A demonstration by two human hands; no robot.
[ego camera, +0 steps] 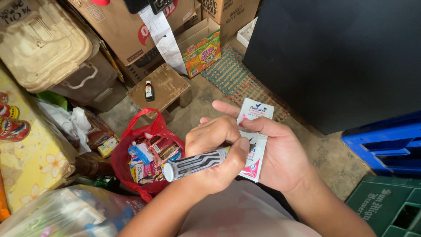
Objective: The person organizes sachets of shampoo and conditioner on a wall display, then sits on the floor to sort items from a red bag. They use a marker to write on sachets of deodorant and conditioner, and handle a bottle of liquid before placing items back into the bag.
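My left hand (213, 139) is closed around a thick black-and-white patterned marker (196, 163), whose tip end is hidden against a strip of white-and-pink sachets (255, 110). My right hand (286, 159) holds that strip from underneath, palm up, with a finger laid across its middle. Both hands hover above my lap. Just left of them, a red plastic bag (128, 139) stands open on the floor with several small packets inside.
A small wooden stool (172, 84) carries a little dark bottle (149, 91). Cardboard boxes (118, 30) and a beige plastic bin (44, 44) stand behind. A black panel (342, 57), blue crate (386, 140) and green crate (386, 206) are at right. A woven mat (230, 70) covers the floor.
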